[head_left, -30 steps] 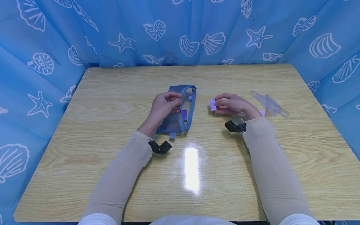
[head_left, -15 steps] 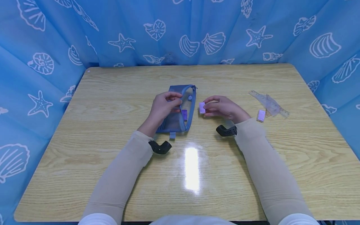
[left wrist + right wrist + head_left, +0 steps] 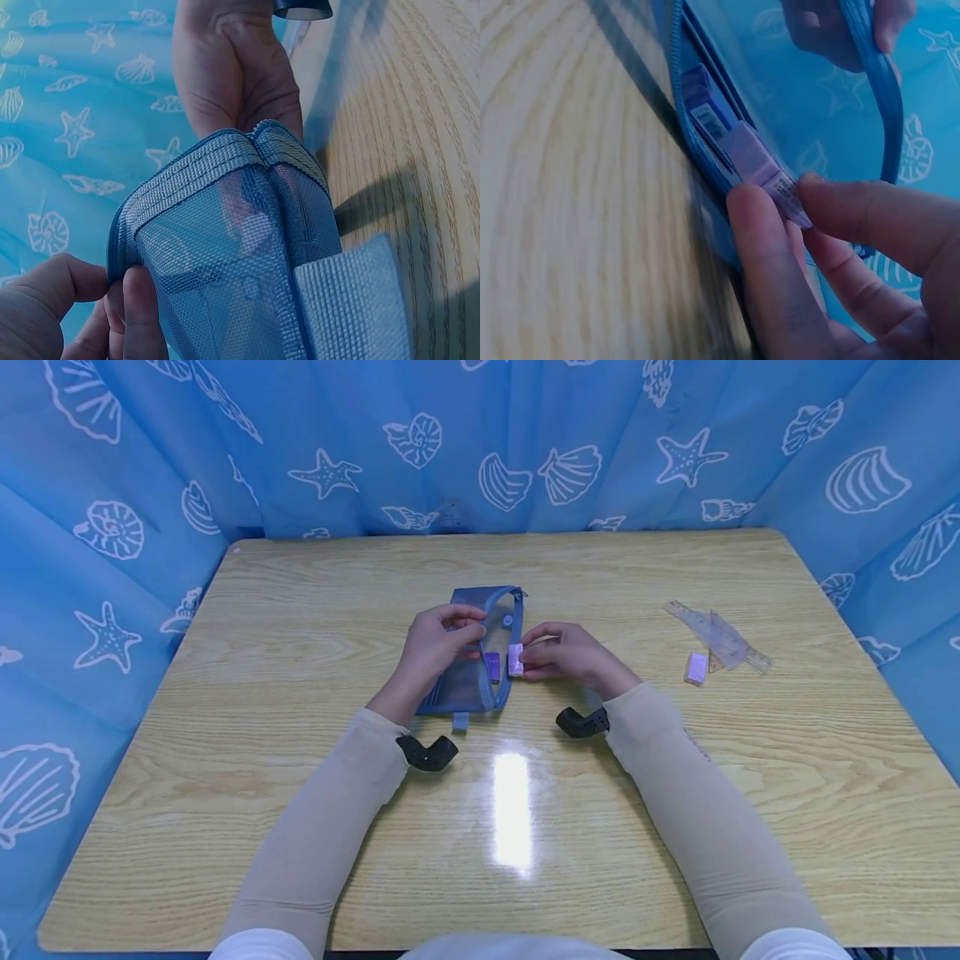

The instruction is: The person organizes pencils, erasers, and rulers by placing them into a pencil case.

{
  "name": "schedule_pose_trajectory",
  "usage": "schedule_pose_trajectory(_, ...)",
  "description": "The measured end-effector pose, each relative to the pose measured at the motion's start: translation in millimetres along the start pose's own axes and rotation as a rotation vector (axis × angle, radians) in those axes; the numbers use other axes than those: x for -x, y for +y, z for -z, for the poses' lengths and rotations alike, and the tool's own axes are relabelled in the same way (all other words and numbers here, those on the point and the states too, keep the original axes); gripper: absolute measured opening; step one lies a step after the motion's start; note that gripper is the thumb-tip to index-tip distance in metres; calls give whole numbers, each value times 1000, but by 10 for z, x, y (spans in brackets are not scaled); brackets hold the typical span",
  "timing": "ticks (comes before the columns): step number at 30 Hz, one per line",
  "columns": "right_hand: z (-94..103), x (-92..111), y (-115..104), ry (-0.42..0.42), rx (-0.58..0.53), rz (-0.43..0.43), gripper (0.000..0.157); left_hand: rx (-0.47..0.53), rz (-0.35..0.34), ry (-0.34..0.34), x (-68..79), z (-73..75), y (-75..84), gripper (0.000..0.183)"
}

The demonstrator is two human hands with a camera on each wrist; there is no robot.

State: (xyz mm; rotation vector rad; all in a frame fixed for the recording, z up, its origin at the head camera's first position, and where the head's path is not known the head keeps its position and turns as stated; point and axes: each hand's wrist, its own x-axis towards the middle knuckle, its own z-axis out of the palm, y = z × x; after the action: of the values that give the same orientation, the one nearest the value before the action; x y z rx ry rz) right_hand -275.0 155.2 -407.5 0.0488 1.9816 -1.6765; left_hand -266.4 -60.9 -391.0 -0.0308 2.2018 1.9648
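A small lilac block (image 3: 516, 660) is at the mouth of a blue mesh pouch (image 3: 459, 689), pinched between the thumb and fingers of the right hand (image 3: 566, 653). The right wrist view shows it tilted beside the zipped rim, with small print on one face; that view is dim and soft, so I cannot tell whether the block touches the rim. Just beyond it, inside the pouch, is a darker purple block (image 3: 709, 109) bearing a barcode label.

The left hand (image 3: 435, 643) grips the pouch's opposite rim between thumb and fingers, and the mouth gapes toward the right hand. The two hands are apart, one on each side of the mouth. A short fabric tab (image 3: 460, 722) sticks out from the pouch's near end.

Off to the right, well apart from the pouch, another lilac block (image 3: 696, 669) lies on the wood-grain table (image 3: 300, 593), near a clear straight ruler (image 3: 682, 612) overlapped by a clear triangular one (image 3: 726, 642). Around the table hangs a blue curtain (image 3: 262, 410) printed with white shells and starfish.
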Motion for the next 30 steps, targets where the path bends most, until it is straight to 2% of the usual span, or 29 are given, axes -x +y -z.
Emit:
schedule_pose_trajectory(11,-149,-26,-9,38,39,21,34,1,0,-1,4,-2,-9,19)
schedule_pose_trajectory(20,-202,-19,-9,82,142,17,31,2,-3,-2,10,-5,-12,20)
schedule_pose_trajectory(30,-255,-13,-20,102,147,28,28,0,-1,-15,-2,-12,-12,27)
